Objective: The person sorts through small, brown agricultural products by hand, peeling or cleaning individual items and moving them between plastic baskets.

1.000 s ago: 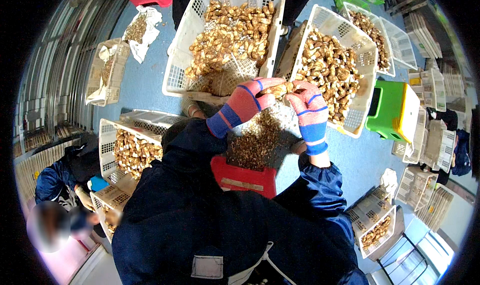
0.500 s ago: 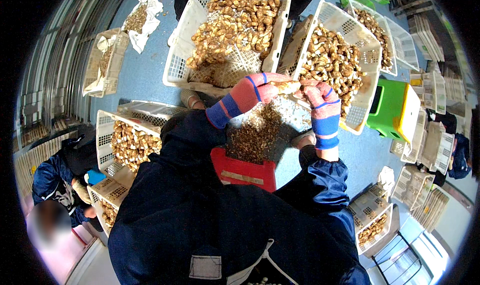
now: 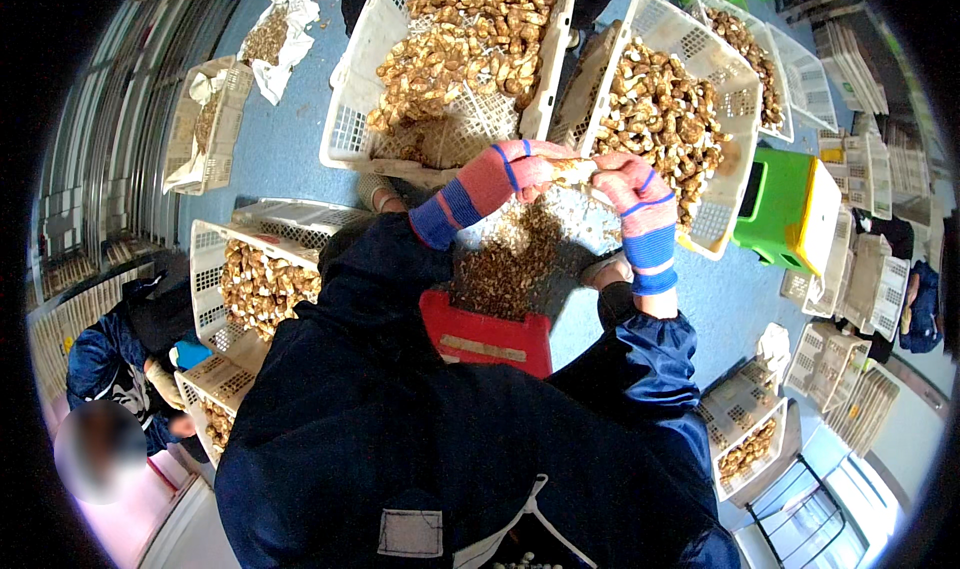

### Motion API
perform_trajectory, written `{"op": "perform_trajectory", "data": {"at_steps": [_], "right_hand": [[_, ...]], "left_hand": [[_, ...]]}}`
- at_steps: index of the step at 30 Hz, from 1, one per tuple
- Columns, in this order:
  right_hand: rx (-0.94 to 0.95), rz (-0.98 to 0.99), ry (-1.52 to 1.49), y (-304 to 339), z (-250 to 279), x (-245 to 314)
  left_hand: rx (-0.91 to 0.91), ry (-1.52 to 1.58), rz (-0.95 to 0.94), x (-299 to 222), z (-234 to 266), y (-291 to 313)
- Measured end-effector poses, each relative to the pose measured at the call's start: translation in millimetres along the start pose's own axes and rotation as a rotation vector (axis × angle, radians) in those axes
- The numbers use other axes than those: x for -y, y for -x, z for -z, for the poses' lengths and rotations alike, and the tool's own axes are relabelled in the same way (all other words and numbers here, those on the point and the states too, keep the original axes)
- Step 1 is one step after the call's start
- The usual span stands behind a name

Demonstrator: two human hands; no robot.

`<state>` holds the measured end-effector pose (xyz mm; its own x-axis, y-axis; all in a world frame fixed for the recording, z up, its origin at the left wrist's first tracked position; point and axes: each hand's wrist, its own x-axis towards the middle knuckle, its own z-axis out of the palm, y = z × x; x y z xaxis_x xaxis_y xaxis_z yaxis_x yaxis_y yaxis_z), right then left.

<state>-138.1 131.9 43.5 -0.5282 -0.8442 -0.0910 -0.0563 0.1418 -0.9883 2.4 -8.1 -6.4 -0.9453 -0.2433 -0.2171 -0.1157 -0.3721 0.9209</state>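
Observation:
Above the floor, my left hand, in a pink glove with blue bands, is closed around one end of a pale, brown-marked mushroom. My right hand, gloved alike, is bent closed at the mushroom's other end. Whatever its fingers grip is hidden. Beneath my hands lies a heap of brown and pale trimmings. Ahead stands a white crate with many brown mushrooms, its near part showing bare mesh. Another white crate full of mushrooms is close to my right hand.
A red stool stands below the trimmings. To the right is a green and yellow stool. More mushroom crates are at my left, near another person. A white cloth with small pieces lies far left.
The view has shifted slightly. My right fingers have moved a little along the mushroom's end, and more of its pale side shows. My left hand still holds it.

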Motion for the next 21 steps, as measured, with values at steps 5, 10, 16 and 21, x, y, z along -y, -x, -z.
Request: {"op": "perform_trajectory", "data": {"at_steps": [5, 10, 16, 21], "right_hand": [[0.012, 0.013, 0.014, -3, 1, -4], [-0.03, -0.08, -0.348, -4, 4, -10], [-0.014, 0.071, -0.138, -1, -1, -3], [-0.043, 0.022, -0.182, -1, -5, 0]], "left_hand": [[-0.095, -0.041, 0.047, -23, -15, 9], [-0.06, -0.146, -0.042, -21, -12, 16], [-0.063, 0.279, 0.015, -14, -18, 11], [0.041, 0.538, 0.016, -8, -15, 12]]}}
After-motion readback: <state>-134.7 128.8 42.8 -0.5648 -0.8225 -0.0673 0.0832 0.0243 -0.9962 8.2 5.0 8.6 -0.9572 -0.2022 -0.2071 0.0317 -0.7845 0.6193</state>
